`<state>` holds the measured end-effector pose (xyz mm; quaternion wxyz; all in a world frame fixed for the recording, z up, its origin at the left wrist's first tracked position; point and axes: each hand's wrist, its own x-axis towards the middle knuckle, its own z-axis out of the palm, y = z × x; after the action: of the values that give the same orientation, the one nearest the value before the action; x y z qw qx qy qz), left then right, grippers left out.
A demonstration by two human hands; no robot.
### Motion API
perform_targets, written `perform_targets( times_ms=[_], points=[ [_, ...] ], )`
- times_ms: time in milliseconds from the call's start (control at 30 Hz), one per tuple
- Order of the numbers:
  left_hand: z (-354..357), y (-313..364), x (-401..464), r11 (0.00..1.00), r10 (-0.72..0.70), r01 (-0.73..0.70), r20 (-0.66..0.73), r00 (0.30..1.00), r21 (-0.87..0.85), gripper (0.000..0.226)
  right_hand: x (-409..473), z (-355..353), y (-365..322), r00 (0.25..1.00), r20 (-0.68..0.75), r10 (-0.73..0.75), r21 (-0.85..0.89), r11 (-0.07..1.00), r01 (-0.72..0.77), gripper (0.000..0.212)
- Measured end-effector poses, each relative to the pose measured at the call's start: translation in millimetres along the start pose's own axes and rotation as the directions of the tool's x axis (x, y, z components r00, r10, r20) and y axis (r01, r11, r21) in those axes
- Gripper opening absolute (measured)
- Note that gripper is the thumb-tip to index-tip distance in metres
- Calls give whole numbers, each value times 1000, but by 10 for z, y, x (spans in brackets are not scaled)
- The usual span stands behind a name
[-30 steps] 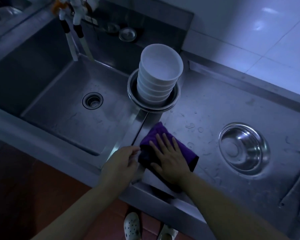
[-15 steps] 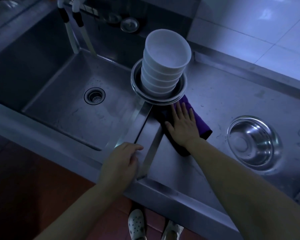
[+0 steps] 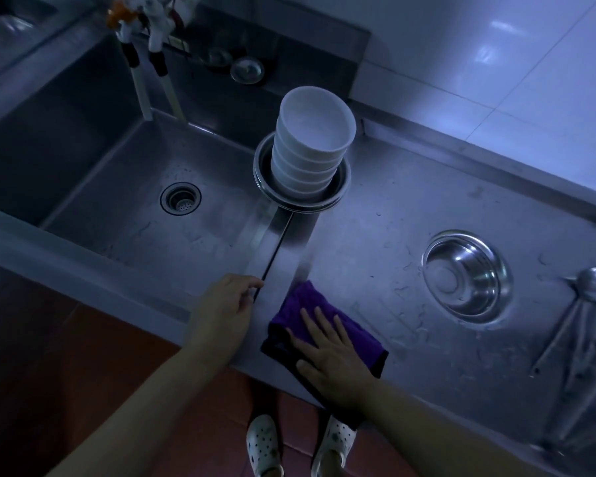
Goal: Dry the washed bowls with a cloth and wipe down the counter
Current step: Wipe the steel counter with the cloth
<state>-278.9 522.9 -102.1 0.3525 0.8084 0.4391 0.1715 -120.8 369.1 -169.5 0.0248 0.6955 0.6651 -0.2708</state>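
Cloth: a purple cloth (image 3: 324, 325) lay flat on the steel counter (image 3: 410, 215), at the near edge just right of the seam that divides counter from sink (image 3: 135, 208); one corner hung over the front lip.
Right hand: the right hand (image 3: 331, 352) pressed on the cloth palm down, fingers straight and spread, pointing away from the person and a little left. It gripped nothing.
Left hand: the left hand (image 3: 224, 304) rested on the sink's front rim, just left of the seam, fingers loosely curled over the edge and holding nothing.
Bowls: a stack of white bowls (image 3: 310, 149) stood in a shallow steel basin (image 3: 341, 187) at the far end of the same seam, well apart from both hands.
Other items: an empty steel bowl (image 3: 468, 277) sat on the counter to the right, with ladles (image 3: 592, 284) beyond it near the frame edge.
Key relation: the cloth sat directly under the right palm, its long axis running from far-left to near-right, roughly across the fingers. Wet patches with beaded droplets lay to the right and far side of it, toward the steel bowl, so the right hand was the one placed to sweep that way; the left seemed only to brace.
Stage: judging by the stacked bowls, the drying looked done and the wiping was in hand, with much of the counter unwiped.
Risk: a wide sweep right could nudge the steel bowl.
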Motion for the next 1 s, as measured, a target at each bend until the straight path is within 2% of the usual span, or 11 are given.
perform_targets(
  times_ms=[200, 367, 467, 667, 800, 1000],
  points=[
    [69, 154, 51, 1000, -20, 19, 71, 997, 15, 29, -43, -27, -41, 1000, 26, 1, 25, 1000, -2, 56],
    [271, 251, 201, 991, 17, -33, 122, 992, 128, 28, 394, -144, 269, 976, -180, 126, -90, 986, -144, 66],
    [459, 296, 341, 985, 38, -70, 194, 980, 160, 35, 687, -297, 569, 955, -251, 160, -108, 975, -192, 70],
    [950, 510, 730, 937, 35, -130, 285, 958, 323, 49, 1165, -642, 1188, 950, -282, 134, -125, 977, -175, 70],
    [1263, 660, 1035, 876, -44, -148, 382, 923, 460, 67, 1409, -877, 1530, 953, -286, 99, -130, 981, -141, 69],
    [1519, 845, 1370, 824, -135, -107, 377, 916, 557, 85, 1789, -1225, 2064, 947, -317, 49, -136, 986, -97, 68]
  ],
)
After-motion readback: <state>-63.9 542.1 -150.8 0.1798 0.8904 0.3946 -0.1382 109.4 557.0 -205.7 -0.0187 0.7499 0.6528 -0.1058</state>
